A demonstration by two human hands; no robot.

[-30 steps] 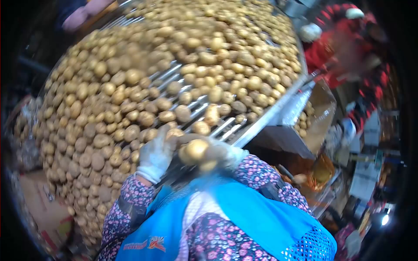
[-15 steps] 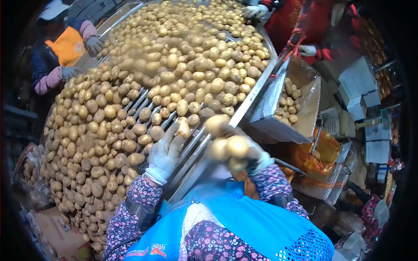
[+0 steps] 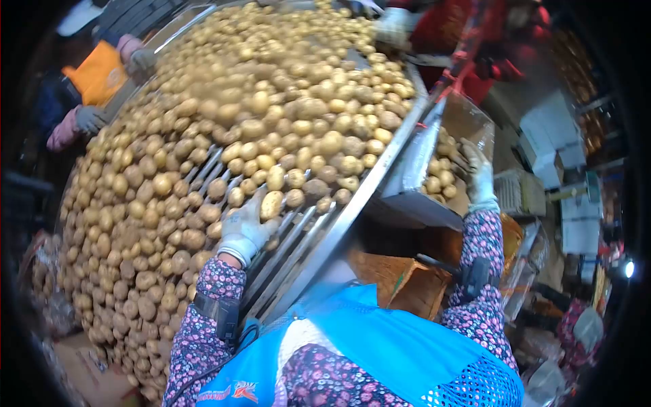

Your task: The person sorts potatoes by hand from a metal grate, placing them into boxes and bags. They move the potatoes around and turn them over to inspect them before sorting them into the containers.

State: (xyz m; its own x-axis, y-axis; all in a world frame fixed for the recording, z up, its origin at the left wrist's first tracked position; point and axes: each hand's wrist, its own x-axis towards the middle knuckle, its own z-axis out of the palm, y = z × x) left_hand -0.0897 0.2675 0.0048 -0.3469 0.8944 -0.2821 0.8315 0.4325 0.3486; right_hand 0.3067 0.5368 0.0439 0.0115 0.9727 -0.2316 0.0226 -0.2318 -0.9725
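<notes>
The left hand (image 3: 245, 230) rests by the pale potato (image 3: 271, 205) on the slatted tabletop (image 3: 297, 249), fingers parted around it rather than clenched. The right hand (image 3: 481, 180) is over the open carton (image 3: 410, 184), its fingers too obscured for me to tell whether they grip anything. A loose hold could let that potato roll down the bare slats; a careless drop could bruise the potatoes in the carton (image 3: 441, 176).

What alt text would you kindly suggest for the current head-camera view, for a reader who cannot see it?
A person's gloved right hand reaches into a cardboard box of potatoes, while the gloved left hand is among the potatoes heaped on a slatted metal table. Another person's gloved hand shows near the table's far end.
</notes>
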